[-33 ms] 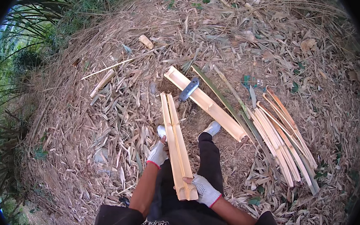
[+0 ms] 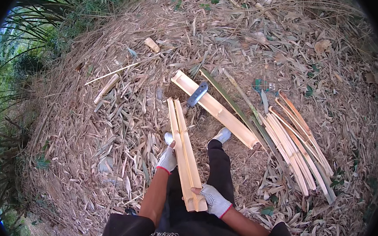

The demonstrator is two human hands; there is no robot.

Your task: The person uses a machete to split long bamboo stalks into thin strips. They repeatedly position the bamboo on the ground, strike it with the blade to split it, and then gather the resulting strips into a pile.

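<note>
In the head view, little differs from the earlier frame: the left hand (image 2: 168, 158) and its forearm sit slightly farther right, and the far ends of the two split bamboo strips (image 2: 182, 162) have dropped a touch toward the person. The right hand (image 2: 215, 201) looks almost unchanged, as do the things lying on the ground (image 2: 84, 145).

The strips are held side by side above the legs, a narrow gap running between them at the far end; whether they join at the near end is unclear. The left hand is closed on their left edge near mid-length, its fingers partly hidden; the right hand pinches the near end's right edge, thumb on top.

Counted: two white gloves, two pale shoes (image 2: 223, 135), one bamboo trough (image 2: 231, 121) with one grey flat tool (image 2: 198, 93) across it, and one green strip (image 2: 225, 96) beside it. Toward the ground's right edge lies one bundle of pale strips (image 2: 292, 157), too overlapped to count. One short bamboo chunk (image 2: 152, 45) lies toward the far left.
</note>
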